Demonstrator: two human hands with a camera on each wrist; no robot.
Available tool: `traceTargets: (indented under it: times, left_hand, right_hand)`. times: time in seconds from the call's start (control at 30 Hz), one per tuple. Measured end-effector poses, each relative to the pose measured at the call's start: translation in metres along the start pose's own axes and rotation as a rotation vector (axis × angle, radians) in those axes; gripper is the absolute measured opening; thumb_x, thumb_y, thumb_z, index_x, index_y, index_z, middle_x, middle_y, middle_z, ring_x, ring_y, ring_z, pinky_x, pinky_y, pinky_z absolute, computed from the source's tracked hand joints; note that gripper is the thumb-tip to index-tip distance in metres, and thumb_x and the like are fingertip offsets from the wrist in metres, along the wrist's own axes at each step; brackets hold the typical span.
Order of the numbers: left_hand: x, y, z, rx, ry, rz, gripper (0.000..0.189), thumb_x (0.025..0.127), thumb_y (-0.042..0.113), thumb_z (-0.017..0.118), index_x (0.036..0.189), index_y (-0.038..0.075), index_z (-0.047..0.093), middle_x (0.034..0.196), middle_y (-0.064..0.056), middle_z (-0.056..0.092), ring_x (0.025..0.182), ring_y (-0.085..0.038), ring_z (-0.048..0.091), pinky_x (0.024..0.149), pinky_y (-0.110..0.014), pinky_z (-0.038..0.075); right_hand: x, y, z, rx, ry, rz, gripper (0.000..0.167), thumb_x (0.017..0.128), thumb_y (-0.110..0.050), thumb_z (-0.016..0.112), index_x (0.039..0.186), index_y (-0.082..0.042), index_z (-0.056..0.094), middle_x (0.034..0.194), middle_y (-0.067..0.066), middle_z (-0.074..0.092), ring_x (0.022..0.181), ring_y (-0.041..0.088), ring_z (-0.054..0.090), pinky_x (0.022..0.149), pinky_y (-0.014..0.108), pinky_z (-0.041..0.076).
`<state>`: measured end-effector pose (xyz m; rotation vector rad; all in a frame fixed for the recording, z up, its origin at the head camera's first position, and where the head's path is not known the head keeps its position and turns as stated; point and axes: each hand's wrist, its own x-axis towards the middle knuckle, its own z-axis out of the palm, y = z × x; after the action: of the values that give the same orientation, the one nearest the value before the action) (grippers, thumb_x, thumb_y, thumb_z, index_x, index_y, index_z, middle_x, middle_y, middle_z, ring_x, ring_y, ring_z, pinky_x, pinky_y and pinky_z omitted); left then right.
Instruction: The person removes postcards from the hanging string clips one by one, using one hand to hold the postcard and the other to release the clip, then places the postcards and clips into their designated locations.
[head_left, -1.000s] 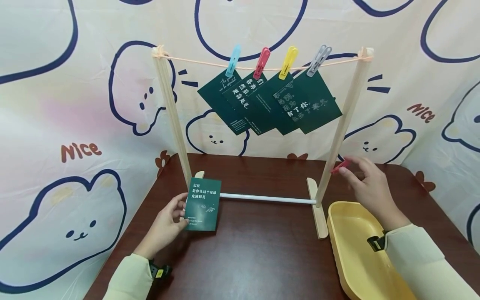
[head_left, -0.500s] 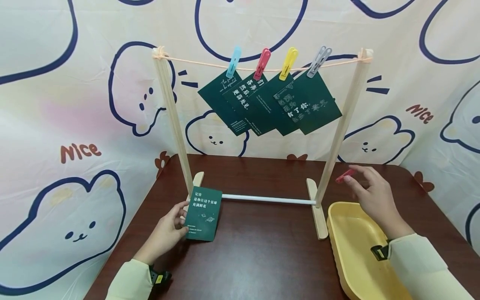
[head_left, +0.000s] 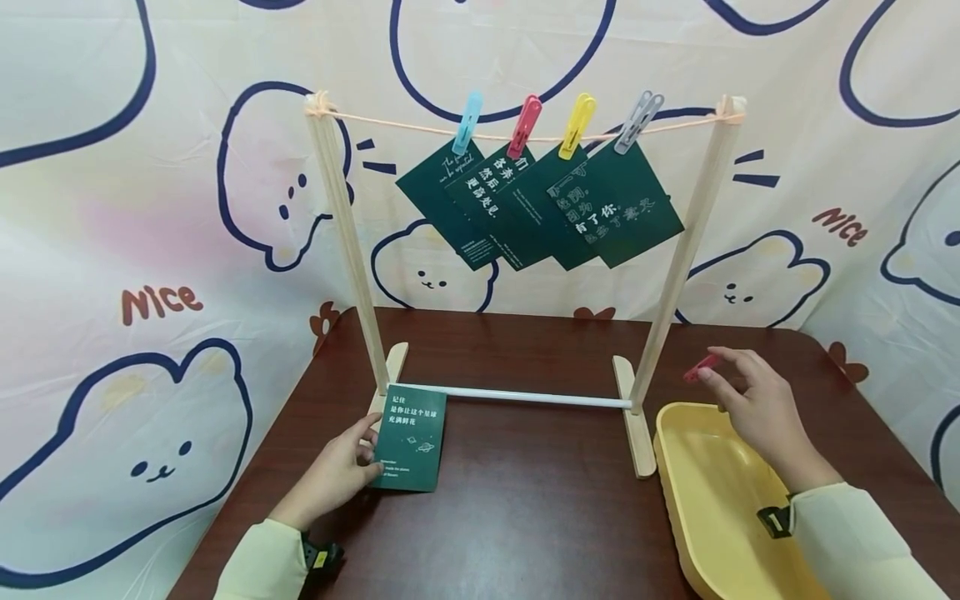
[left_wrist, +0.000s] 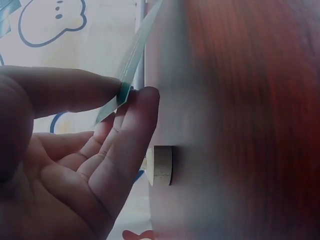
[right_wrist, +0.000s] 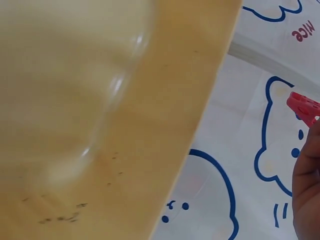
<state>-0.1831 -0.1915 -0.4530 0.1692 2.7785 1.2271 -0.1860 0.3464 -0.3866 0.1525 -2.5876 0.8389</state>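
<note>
My left hand [head_left: 333, 471] pinches the lower left edge of a dark green card [head_left: 411, 437] with white print, between thumb and fingers; the left wrist view shows the card [left_wrist: 131, 65] edge-on, tilted off the table. Over the far end of the yellow tray, my right hand [head_left: 761, 412] holds a red clothespin [head_left: 701, 367] between thumb and fingertips. In the right wrist view that clothespin [right_wrist: 304, 106] shows at the right edge. Several green cards [head_left: 615, 204] hang overlapping from a string [head_left: 390, 123], held by a blue clothespin [head_left: 467, 123], a red, a yellow [head_left: 577, 125] and a grey one [head_left: 639, 122].
The string is tied between two wooden posts [head_left: 693, 225], joined low down by a white rod [head_left: 525, 397]. Right of the rack's foot [head_left: 636, 425] stands the yellow tray [head_left: 671, 492]. All stand on a dark brown table [head_left: 510, 517] before a patterned curtain [head_left: 172, 225].
My left hand has lowered the card towards me, uncovering more of the rack's left foot. My right hand has moved down and right with the red clothespin, away from the right post.
</note>
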Motion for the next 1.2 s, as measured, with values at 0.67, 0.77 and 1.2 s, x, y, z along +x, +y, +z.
traceTargets:
  times: [0.67, 0.77, 1.2]
  left_hand:
    - [0.003, -0.002, 0.004, 0.072, -0.070, 0.002, 0.071, 0.080, -0.005, 0.071, 0.143, -0.007, 0.038, 0.097, -0.007, 0.053, 0.071, -0.016, 0.055, 0.056, -0.030, 0.048]
    - [0.002, -0.004, 0.005, 0.083, -0.082, -0.008, 0.071, 0.081, -0.005, 0.071, 0.143, -0.008, 0.038, 0.097, -0.007, 0.054, 0.070, -0.016, 0.054, 0.056, -0.031, 0.048]
    - [0.002, -0.003, 0.005, 0.153, -0.124, 0.004, 0.071, 0.084, 0.001, 0.073, 0.145, -0.006, 0.036, 0.101, -0.005, 0.054, 0.072, -0.014, 0.052, 0.060, -0.031, 0.046]
  right_hand:
    - [-0.015, 0.028, 0.001, -0.051, -0.191, 0.016, 0.041, 0.092, -0.029, 0.069, 0.123, -0.004, 0.062, 0.105, 0.013, 0.067, 0.068, 0.014, 0.064, 0.053, 0.027, 0.048]
    - [-0.017, 0.030, 0.001, -0.057, -0.231, 0.045, 0.040, 0.090, -0.032, 0.071, 0.120, -0.005, 0.064, 0.098, 0.010, 0.069, 0.069, 0.014, 0.061, 0.051, 0.028, 0.046]
    - [-0.019, 0.037, 0.010, -0.114, -0.383, 0.080, 0.041, 0.086, -0.038, 0.074, 0.113, -0.006, 0.070, 0.085, 0.006, 0.068, 0.059, 0.015, 0.052, 0.050, 0.029, 0.040]
